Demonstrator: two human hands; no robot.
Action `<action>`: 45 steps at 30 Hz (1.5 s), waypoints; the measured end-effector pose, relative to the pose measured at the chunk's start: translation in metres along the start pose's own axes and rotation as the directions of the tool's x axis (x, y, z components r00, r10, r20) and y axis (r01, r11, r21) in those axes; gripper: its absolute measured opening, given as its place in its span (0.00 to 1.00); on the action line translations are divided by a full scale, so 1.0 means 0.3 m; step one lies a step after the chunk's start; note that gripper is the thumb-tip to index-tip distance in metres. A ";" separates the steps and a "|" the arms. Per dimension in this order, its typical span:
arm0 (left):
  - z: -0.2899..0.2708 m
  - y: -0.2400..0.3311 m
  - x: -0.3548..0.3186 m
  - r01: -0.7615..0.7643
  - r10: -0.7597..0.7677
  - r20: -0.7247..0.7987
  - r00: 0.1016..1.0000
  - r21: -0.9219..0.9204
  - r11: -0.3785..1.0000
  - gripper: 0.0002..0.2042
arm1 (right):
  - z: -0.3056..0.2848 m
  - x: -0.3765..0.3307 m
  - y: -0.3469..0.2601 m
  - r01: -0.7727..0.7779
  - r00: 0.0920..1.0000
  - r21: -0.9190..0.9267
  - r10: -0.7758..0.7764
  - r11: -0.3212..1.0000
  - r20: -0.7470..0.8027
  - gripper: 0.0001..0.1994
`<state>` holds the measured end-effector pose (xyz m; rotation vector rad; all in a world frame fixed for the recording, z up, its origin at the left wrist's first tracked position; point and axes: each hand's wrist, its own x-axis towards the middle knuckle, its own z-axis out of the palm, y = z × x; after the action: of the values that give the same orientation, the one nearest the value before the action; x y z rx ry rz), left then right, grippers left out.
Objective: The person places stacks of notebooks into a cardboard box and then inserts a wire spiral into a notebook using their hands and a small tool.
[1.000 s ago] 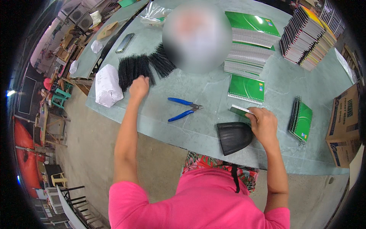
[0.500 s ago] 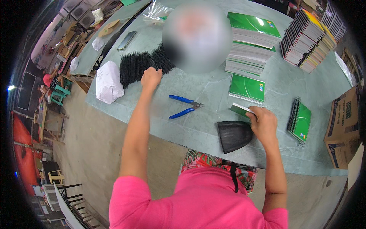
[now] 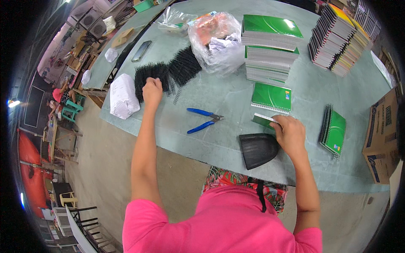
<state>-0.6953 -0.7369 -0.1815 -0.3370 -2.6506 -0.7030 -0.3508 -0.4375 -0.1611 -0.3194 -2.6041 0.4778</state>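
Observation:
My left hand [image 3: 152, 90] reaches out to the pile of black spiral binding coils [image 3: 168, 71] at the far left of the grey-green table [image 3: 219, 139], its fingers closed among the coils. My right hand [image 3: 290, 134] grips the edge of a thin green notebook [image 3: 265, 120] near the front edge. A black fan-shaped pouch [image 3: 258, 149] lies just left of that hand. Blue-handled pliers [image 3: 203, 119] lie between my hands.
Stacks of green notebooks [image 3: 270, 46] and a tall row of spiral-bound books [image 3: 344, 36] stand at the back. A bound green notebook [image 3: 335, 131] lies at right, beside a cardboard box [image 3: 382, 130]. A clear plastic bag [image 3: 215, 38], a white wrapped bundle [image 3: 123, 96] and a phone [image 3: 141, 50] are at left.
My left hand has moved right and forward along the coil pile. My right hand has stayed on the green notebook.

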 end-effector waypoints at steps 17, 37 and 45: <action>-0.146 0.367 -0.090 -0.300 0.202 -0.226 0.953 -0.601 0.741 0.09 | -0.019 0.039 -0.007 0.009 0.995 -0.038 -0.006 0.999 0.096 0.07; 0.001 0.649 -0.534 0.204 0.379 0.705 0.599 -0.593 0.779 0.19 | 0.041 0.064 -0.050 -0.018 1.000 0.149 0.021 0.989 -0.018 0.07; 0.014 0.644 -0.465 0.811 0.266 0.941 0.207 -0.317 0.491 0.19 | 0.041 0.063 -0.056 0.019 1.000 0.175 -0.017 0.984 -0.014 0.07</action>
<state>-0.5090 -0.5896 -0.1604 -0.5387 -3.1659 -2.8599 -0.3753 -0.4506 -0.1571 -0.2381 -2.5289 0.6913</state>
